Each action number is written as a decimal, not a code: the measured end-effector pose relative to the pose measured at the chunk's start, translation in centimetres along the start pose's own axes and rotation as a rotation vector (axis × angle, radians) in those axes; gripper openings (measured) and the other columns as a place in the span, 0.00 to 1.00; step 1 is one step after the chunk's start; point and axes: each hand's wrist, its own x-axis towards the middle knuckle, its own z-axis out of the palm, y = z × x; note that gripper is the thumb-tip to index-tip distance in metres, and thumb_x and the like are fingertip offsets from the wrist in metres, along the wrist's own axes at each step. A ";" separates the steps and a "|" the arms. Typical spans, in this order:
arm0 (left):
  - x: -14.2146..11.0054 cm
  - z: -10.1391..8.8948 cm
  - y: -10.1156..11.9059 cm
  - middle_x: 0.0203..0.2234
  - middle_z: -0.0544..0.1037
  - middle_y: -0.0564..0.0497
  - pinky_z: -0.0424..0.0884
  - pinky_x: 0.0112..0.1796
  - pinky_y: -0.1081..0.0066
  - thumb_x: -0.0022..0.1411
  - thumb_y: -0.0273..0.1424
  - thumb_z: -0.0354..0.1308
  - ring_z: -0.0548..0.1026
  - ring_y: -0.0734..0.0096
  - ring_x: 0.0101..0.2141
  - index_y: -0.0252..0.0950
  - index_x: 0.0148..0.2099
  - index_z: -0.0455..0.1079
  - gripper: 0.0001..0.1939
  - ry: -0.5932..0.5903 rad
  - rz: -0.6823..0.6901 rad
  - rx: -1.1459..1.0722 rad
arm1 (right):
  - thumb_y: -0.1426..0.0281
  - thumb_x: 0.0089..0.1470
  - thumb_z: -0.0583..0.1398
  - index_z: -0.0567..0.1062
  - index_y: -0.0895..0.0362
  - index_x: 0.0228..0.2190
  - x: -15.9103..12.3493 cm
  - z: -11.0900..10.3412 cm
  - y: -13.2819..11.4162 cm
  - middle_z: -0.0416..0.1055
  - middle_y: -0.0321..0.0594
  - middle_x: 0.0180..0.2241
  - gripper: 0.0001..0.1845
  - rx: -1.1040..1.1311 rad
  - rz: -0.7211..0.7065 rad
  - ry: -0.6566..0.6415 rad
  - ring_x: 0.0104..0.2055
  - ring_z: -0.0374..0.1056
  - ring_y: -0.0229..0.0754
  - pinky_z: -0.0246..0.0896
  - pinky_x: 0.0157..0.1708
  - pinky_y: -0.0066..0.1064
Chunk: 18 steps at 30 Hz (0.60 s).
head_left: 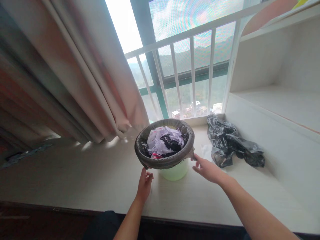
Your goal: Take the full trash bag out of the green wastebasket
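A small pale green waste bin (175, 171) stands on a light window ledge (87, 173). A dark liner bag (165, 161) is folded over its rim, and crumpled paper and wrappers (163, 141) fill it. My left hand (144, 183) reaches up to the liner's lower edge at the front left, fingertips touching it. My right hand (206, 168) is at the liner's right edge, with fingers pinching or touching a corner of it.
A crumpled black plastic bag (231, 141) lies on the ledge right of the bin. A beige curtain (75, 73) hangs at the left. White window bars (192, 76) stand behind. A white shelf unit (275, 83) walls the right side.
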 end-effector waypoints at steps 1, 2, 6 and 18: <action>0.0 0.0 -0.1 0.27 0.73 0.56 0.66 0.32 0.68 0.61 0.56 0.67 0.73 0.65 0.29 0.39 0.54 0.70 0.30 -0.005 0.003 -0.002 | 0.65 0.64 0.58 0.68 0.55 0.60 -0.1 -0.1 -0.2 0.80 0.47 0.47 0.24 -0.003 0.004 -0.007 0.45 0.76 0.50 0.63 0.46 0.39; 0.0 0.1 -0.2 0.27 0.73 0.56 0.66 0.32 0.68 0.61 0.56 0.67 0.73 0.65 0.29 0.39 0.53 0.70 0.30 -0.009 0.005 -0.005 | 0.65 0.64 0.58 0.67 0.55 0.60 -0.2 -0.1 -0.3 0.80 0.47 0.47 0.25 -0.005 0.008 -0.014 0.45 0.76 0.50 0.63 0.46 0.38; -0.1 0.4 -0.7 0.28 0.73 0.56 0.65 0.32 0.68 0.61 0.56 0.68 0.72 0.66 0.29 0.39 0.53 0.69 0.31 -0.024 0.003 -0.031 | 0.65 0.64 0.58 0.66 0.55 0.62 -0.3 0.0 -0.5 0.80 0.47 0.47 0.26 0.001 0.018 -0.027 0.45 0.76 0.50 0.63 0.45 0.38; -0.4 0.4 -0.7 0.29 0.72 0.56 0.66 0.33 0.67 0.65 0.57 0.66 0.71 0.66 0.29 0.39 0.59 0.67 0.33 -0.048 0.021 -0.011 | 0.65 0.65 0.58 0.64 0.55 0.63 -0.1 0.3 -0.4 0.80 0.47 0.47 0.27 -0.004 0.009 -0.041 0.45 0.77 0.50 0.64 0.45 0.37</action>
